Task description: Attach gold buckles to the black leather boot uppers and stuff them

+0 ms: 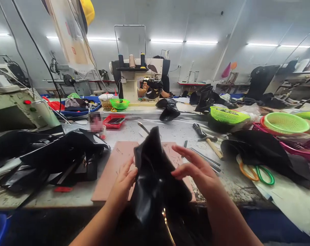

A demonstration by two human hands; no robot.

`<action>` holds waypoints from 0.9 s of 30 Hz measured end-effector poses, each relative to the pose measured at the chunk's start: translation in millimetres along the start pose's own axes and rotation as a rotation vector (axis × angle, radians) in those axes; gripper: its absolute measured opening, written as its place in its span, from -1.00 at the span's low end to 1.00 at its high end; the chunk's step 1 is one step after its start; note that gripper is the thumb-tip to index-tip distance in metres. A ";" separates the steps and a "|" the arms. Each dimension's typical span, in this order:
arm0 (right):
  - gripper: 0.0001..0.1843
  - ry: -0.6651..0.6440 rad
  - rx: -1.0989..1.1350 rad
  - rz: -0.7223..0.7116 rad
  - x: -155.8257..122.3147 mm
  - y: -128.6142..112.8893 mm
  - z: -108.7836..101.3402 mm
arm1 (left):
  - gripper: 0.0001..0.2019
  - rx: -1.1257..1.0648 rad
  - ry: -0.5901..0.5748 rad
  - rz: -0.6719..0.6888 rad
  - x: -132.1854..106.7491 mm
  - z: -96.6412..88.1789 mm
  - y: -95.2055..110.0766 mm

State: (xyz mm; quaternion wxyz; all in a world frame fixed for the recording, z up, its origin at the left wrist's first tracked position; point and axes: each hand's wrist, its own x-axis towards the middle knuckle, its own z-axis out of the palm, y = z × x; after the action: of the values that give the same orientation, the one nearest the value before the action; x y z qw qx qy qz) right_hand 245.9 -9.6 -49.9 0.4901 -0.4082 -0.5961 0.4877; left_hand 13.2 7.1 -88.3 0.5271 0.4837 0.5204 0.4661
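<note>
In front of me a glossy black leather boot upper [151,177] stands over a pink board [106,181], its pointed top bent upward. A gold zipper [166,223] runs along its lower part. My left hand [124,181] holds the left edge, thumb on the near face and fingers behind it. On the other side my right hand [196,167] is open, fingers spread, with its fingertips at the right edge; whether they touch the leather I cannot tell. The upper's lowest part blurs into the dark area below.
A hammer [214,147] and orange-green-handled scissors [265,175] lie right. Black leather pieces [65,153] cover the left side. Behind stand a red basket [114,121], a green basket [228,115] and a sewing machine [134,83], where another person's hand [144,88] works.
</note>
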 end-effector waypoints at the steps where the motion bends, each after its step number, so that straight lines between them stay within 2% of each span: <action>1: -0.40 0.025 -0.058 0.017 2.0 7.9 0.8 | -0.44 -0.067 -0.010 -0.130 2.1 -2.1 -1.7; 3: -0.53 0.067 -0.211 0.020 4.0 27.9 2.5 | -0.40 -0.111 -0.047 -0.294 4.6 -9.1 -8.9; 4: -0.60 0.074 -0.294 0.006 4.0 38.3 2.8 | -0.39 -0.100 -0.068 -0.308 5.2 -13.4 -13.5; 6: -0.64 0.069 -0.436 -0.004 3.1 57.1 1.9 | -0.37 -0.017 -0.081 -0.208 6.1 -21.4 -21.2; 8: -0.54 0.038 -0.494 0.073 3.1 70.9 0.5 | -0.40 0.135 -0.044 0.001 6.4 -25.1 -22.0; 10: -0.43 0.011 -0.456 0.206 5.1 78.7 1.4 | -0.51 0.346 -0.003 0.285 5.1 -22.9 -11.9; 11: -0.41 -0.009 -0.415 0.255 6.5 80.2 3.4 | -0.58 0.463 -0.032 0.442 3.7 -19.8 -3.1; 13: -0.45 -0.053 -0.330 0.277 9.2 78.5 10.6 | -0.67 0.713 -0.208 0.741 0.0 -11.4 17.9; 15: -0.51 -0.083 -0.259 0.248 10.5 71.3 20.2 | -0.62 0.962 -0.441 0.929 -2.6 -3.8 36.1; 17: -0.56 -0.129 -0.181 0.236 11.3 62.6 28.0 | -0.57 1.179 -0.556 0.971 -1.7 -1.7 44.5; 19: -0.61 -0.138 -0.202 0.196 14.2 58.1 31.1 | -0.62 1.308 -0.543 0.950 2.4 -7.8 42.4; 20: -0.63 -0.112 -0.295 0.143 16.9 58.9 30.6 | -0.67 1.320 -0.518 0.946 4.7 -13.5 38.7; 22: -0.60 -0.056 -0.613 0.001 24.5 67.5 27.1 | -0.72 1.261 -0.454 0.942 7.5 -28.1 30.0; 24: -0.52 -0.097 -0.906 -0.100 33.4 81.2 22.4 | -0.75 1.150 -0.380 0.927 6.1 -42.7 23.1; 27: -0.68 -0.197 -1.055 -0.142 43.8 94.3 13.7 | -0.80 1.028 -0.304 0.880 -2.5 -58.8 17.7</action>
State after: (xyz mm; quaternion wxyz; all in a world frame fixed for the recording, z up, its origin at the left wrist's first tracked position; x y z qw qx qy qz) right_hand 225.1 48.2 -134.9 0.1921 -0.5101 -0.8292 0.1240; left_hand -45.4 7.8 -69.9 0.0600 0.8980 0.3513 0.2579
